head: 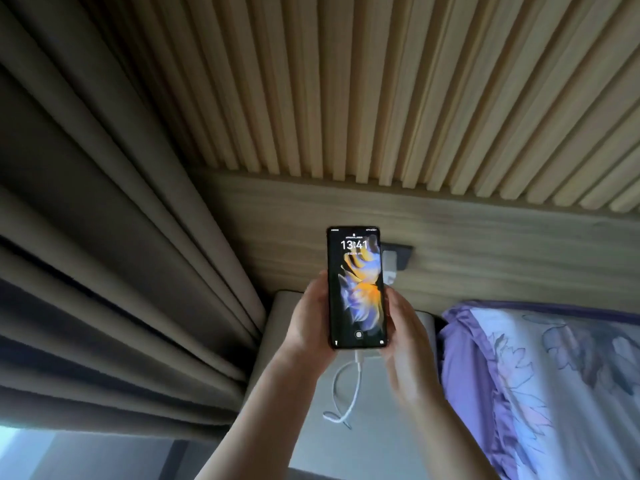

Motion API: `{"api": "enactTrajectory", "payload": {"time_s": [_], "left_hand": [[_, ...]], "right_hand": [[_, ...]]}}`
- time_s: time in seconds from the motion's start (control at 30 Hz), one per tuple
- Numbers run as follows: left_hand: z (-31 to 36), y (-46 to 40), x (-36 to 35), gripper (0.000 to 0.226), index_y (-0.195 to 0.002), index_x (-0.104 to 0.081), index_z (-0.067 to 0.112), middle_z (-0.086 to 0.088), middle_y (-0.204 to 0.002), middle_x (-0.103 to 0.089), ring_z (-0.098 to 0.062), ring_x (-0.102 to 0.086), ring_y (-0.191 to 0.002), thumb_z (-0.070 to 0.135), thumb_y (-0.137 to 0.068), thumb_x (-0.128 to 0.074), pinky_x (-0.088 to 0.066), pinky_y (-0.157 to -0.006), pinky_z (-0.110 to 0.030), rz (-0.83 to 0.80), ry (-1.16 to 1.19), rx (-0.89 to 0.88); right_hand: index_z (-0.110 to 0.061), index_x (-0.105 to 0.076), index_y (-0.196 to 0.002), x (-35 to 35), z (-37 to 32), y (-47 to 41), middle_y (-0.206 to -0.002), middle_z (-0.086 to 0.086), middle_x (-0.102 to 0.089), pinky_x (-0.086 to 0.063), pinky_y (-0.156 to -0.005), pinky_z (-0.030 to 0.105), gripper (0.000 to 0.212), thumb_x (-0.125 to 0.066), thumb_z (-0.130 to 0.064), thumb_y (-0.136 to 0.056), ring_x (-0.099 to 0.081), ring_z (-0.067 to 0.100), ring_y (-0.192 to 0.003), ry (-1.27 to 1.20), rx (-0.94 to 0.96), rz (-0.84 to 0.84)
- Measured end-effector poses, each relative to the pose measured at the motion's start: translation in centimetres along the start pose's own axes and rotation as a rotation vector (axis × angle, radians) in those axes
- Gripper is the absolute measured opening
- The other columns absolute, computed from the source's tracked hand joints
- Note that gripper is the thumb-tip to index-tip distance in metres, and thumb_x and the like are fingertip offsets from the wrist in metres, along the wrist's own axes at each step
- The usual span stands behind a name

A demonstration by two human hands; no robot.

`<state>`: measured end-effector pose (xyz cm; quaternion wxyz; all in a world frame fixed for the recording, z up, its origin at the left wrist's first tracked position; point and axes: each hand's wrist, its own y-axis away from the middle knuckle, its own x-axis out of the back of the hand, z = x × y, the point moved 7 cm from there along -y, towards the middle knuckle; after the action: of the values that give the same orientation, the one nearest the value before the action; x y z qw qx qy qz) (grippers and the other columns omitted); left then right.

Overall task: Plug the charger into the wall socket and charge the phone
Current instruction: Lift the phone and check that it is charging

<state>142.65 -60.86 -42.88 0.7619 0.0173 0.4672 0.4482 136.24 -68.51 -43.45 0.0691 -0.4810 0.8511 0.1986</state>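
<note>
A black phone [356,287] stands upright in the middle of the view, its screen lit with a clock and an orange and blue wallpaper. My left hand [310,323] grips its left edge and my right hand [403,336] touches its right edge. A white cable [346,389] hangs from the phone's bottom end and loops down over the grey bedside table [377,420]. Behind the phone, a white charger [390,266] sits in a dark wall socket [403,256] on the wooden panel; the phone hides part of it.
Heavy grey-brown curtains [114,254] fill the left side. A slatted wooden wall [381,91] rises above the panel. A purple floral pillow or duvet [540,375] lies on the bed at the right, close to my right arm.
</note>
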Motion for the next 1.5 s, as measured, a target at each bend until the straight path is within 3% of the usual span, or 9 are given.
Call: {"api": "enactTrajectory", "payload": {"time_s": [0.17,0.3,0.37,0.57,0.67,0.83,1.03,1.23,1.5], "left_hand": [[4.6,2.8,-7.2,0.023,-0.065,-0.052,0.010,-0.007,-0.058,-0.049,-0.022,-0.047,-0.055,0.021,-0.081,-0.040,-0.040,-0.060,-0.029,-0.123,-0.023,-0.086],[7.6,4.6,-9.8,0.033,-0.098,-0.063,0.002,-0.020,-0.090,-0.061,-0.030,-0.063,-0.085,0.024,-0.076,-0.051,-0.054,-0.078,-0.036,-0.080,-0.041,-0.184],[8.6,5.6,-11.4,0.038,-0.104,-0.065,0.001,-0.022,-0.097,-0.063,-0.032,-0.066,-0.089,0.026,-0.081,-0.047,-0.057,-0.077,-0.038,-0.092,-0.038,-0.208],[11.4,9.6,-16.5,0.032,-0.083,-0.071,0.008,-0.015,-0.080,-0.068,-0.028,-0.068,-0.074,0.029,-0.078,-0.048,-0.057,-0.070,-0.034,-0.264,-0.064,-0.297],[12.4,11.1,-18.2,0.034,-0.079,-0.063,0.006,-0.015,-0.070,-0.058,-0.027,-0.059,-0.060,0.032,-0.084,-0.042,-0.050,-0.060,-0.031,-0.306,-0.103,-0.343],[13.6,12.0,-18.7,0.049,-0.105,-0.069,0.009,-0.020,-0.104,-0.071,-0.033,-0.068,-0.101,0.044,-0.088,-0.039,-0.055,-0.083,-0.044,-0.219,-0.265,-0.396],[14.3,13.4,-20.0,0.047,-0.103,-0.068,0.009,-0.017,-0.094,-0.071,-0.034,-0.069,-0.096,0.045,-0.084,-0.045,-0.056,-0.076,-0.040,-0.207,-0.299,-0.446],[14.7,14.1,-21.4,0.044,-0.099,-0.071,0.011,-0.013,-0.090,-0.074,-0.030,-0.071,-0.092,0.041,-0.086,-0.042,-0.057,-0.071,-0.038,-0.259,-0.271,-0.441],[14.9,14.7,-22.2,0.043,-0.102,-0.071,0.008,-0.018,-0.100,-0.072,-0.032,-0.069,-0.097,0.035,-0.084,-0.043,-0.055,-0.082,-0.042,-0.309,-0.233,-0.429]], "right_hand": [[-0.018,-0.050,-0.133,-2.3,-8.6,1.5,-0.136,0.010,-0.057,-0.036,-0.109,0.055,0.047,-0.044,-0.043,-0.094,-0.053,0.027,-0.126,-0.067,0.187,-0.033],[-0.021,-0.053,-0.130,-3.8,-14.2,3.1,-0.133,0.009,-0.060,-0.036,-0.108,0.056,0.039,-0.039,-0.036,-0.098,-0.055,0.026,-0.124,-0.063,0.293,-0.069],[-0.022,-0.056,-0.128,-4.4,-16.4,4.0,-0.130,0.006,-0.063,-0.037,-0.108,0.054,0.037,-0.040,-0.036,-0.097,-0.058,0.023,-0.121,-0.087,0.321,-0.079],[-0.038,-0.060,-0.118,-6.1,-21.9,7.2,-0.122,-0.005,-0.068,-0.041,-0.105,0.053,0.038,-0.045,-0.046,-0.085,-0.063,0.015,-0.113,-0.087,0.405,-0.171],[-0.036,-0.056,-0.124,-6.7,-24.2,9.0,-0.126,-0.002,-0.065,-0.039,-0.106,0.054,0.043,-0.047,-0.049,-0.084,-0.061,0.016,-0.116,-0.075,0.454,-0.190],[-0.044,-0.054,-0.125,-7.1,-26.4,10.9,-0.131,-0.007,-0.060,-0.041,-0.106,0.050,0.044,-0.047,-0.055,-0.083,-0.055,0.011,-0.122,-0.035,0.512,-0.182],[-0.060,-0.056,-0.109,-7.3,-27.9,12.2,-0.121,-0.021,-0.064,-0.046,-0.094,0.033,0.030,-0.046,-0.058,-0.082,-0.057,0.001,-0.116,-0.008,0.552,-0.183],[-0.052,-0.055,-0.118,-7.3,-29.1,13.3,-0.137,-0.007,-0.056,-0.035,-0.110,0.051,0.037,-0.045,-0.055,-0.083,-0.049,0.012,-0.129,-0.055,0.577,-0.201],[-0.053,-0.058,-0.114,-7.3,-29.4,13.7,-0.140,-0.005,-0.053,-0.034,-0.111,0.052,0.032,-0.046,-0.052,-0.084,-0.046,0.015,-0.132,-0.109,0.580,-0.222]]}}
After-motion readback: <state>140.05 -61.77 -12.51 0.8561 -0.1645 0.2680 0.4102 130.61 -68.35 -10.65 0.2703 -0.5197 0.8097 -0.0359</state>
